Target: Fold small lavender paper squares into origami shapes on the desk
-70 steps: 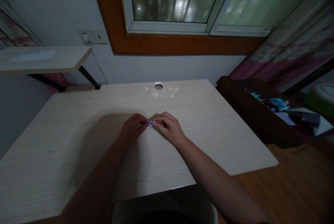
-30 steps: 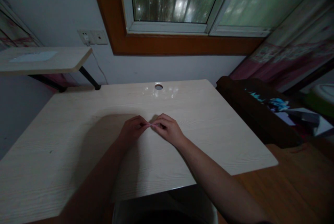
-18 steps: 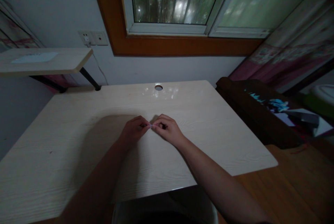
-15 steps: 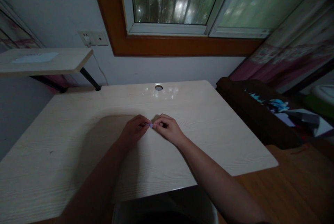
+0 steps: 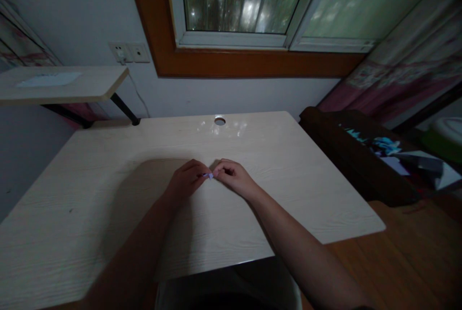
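A tiny pale purple piece (image 5: 211, 175), thin like folded paper, is between my two hands above the middle of the desk. Its exact kind is too small to make out. My left hand (image 5: 186, 180) pinches it from the left with thumb and forefinger. From the other side, my right hand (image 5: 233, 175) has thumb and fingertips pressed together at the piece's right end. The fingertips of both hands nearly meet and hide part of it. Both wrists rest low over the desk.
The light wood desk (image 5: 288, 194) has a round cable hole (image 5: 220, 121) near its back edge. A raised shelf (image 5: 65, 91) with a paper sheet (image 5: 49, 79) stands at the left. Right of the desk, a dark brown piece of furniture (image 5: 325, 141) carries papers and blue items.
The purple piece has shifted slightly right and down, and shows a little more. My right fingertips have changed their grip a little; both arms stay nearly where they were.
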Demonstrator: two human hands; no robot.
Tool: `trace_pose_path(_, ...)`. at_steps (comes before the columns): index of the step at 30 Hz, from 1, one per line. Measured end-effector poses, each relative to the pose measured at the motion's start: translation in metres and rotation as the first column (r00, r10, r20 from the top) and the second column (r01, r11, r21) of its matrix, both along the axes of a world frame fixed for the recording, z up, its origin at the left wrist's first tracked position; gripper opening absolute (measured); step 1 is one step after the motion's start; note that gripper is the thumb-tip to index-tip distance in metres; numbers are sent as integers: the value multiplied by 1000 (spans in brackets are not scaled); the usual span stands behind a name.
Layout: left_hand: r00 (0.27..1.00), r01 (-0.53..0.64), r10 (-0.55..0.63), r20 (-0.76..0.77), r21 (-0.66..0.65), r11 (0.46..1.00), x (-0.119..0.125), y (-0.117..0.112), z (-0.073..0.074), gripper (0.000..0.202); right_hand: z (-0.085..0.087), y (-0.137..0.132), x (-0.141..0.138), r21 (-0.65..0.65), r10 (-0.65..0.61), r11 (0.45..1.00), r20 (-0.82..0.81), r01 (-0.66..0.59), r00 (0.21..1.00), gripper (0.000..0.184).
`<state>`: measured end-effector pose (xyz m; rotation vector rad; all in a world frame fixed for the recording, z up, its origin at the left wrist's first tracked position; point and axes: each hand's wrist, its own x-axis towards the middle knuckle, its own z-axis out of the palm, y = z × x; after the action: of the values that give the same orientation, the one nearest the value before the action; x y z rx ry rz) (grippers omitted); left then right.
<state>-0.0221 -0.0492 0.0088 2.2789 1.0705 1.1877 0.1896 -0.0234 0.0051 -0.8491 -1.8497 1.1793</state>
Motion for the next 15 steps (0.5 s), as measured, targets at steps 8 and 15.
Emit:
trace_pose_path(8, 998, -54, 54, 30, -20, 998, 0, 1, -2, 9, 6, -2, 0, 19, -6, 1000, 8, 6, 1000, 23)
trace_pose_path(15, 991, -128, 130, 16, -88, 988, -4, 4, -6, 7, 7, -6, -3, 130, -74, 989, 4, 73, 997, 21)
